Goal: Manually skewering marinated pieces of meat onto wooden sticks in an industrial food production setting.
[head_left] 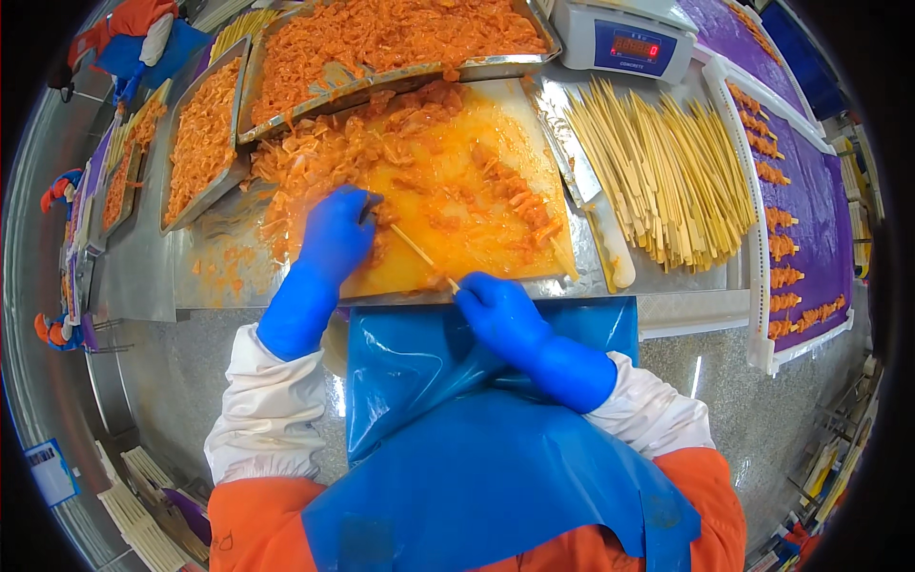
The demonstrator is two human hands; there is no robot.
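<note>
My left hand (335, 235), in a blue glove, has its fingers curled around marinated raw meat (378, 250) at the left of the yellow cutting board (467, 255). A wooden skewer (413, 245) slants between my hands, its far tip beside the left fingers. My right hand (498, 315), also gloved in blue, pinches the skewer's near end just over the board's front edge. What lies inside the left fingers is partly hidden. A loaded meat skewer (519, 205) rests on the board's right side, its bare handle pointing toward me.
A metal tray (400, 88) heaped with meat stands behind the board, another tray (234, 157) at its left. Right of the board lie a white-handled knife (620, 257) and many wooden skewers (667, 181). Farther right are a scale (624, 43) and a purple-lined rack (818, 219) with finished skewers.
</note>
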